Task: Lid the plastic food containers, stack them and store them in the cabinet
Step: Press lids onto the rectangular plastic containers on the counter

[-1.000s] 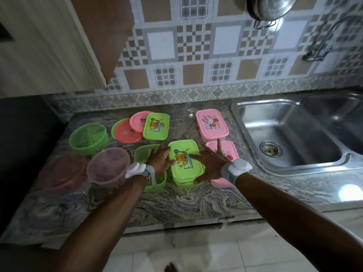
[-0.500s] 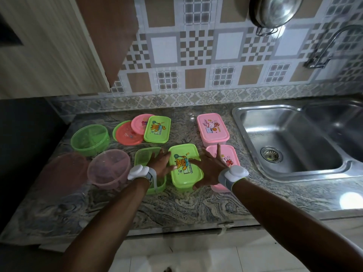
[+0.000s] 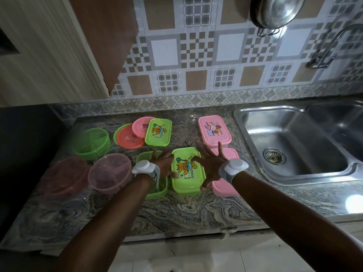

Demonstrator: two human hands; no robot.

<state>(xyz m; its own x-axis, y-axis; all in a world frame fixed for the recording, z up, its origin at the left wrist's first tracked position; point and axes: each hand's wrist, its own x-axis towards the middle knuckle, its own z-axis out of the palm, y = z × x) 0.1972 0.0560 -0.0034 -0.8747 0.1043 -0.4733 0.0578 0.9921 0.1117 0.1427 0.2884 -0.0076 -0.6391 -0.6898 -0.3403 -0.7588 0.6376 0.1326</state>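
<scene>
On the marbled counter [image 3: 176,214], the green lidded container [image 3: 187,170] sits hemmed in on both sides: an open green rectangular box [image 3: 155,191] touches its left side, and a pink lidded box [image 3: 225,185] lies just beside its right. Behind stand another pink lidded container [image 3: 214,129], a loose green lid [image 3: 158,132] overlapping two round lids [image 3: 129,137], a round green bowl [image 3: 91,143] and two pinkish round bowls [image 3: 110,172]. The steel sink [image 3: 294,146] lies well apart to the right.

The left hand [image 3: 163,163] presses on the lid's left edge with fingers spread; the right hand [image 3: 210,165] rests on its right part, fingers splayed wide, thumb hooked at the near right corner. Compared with half a second ago, both hands sit in much the same place on the lid, and nothing around has shifted.

The container's long axis runs away from the person, tilted slightly rightward at the near end, cartoon facing up.
</scene>
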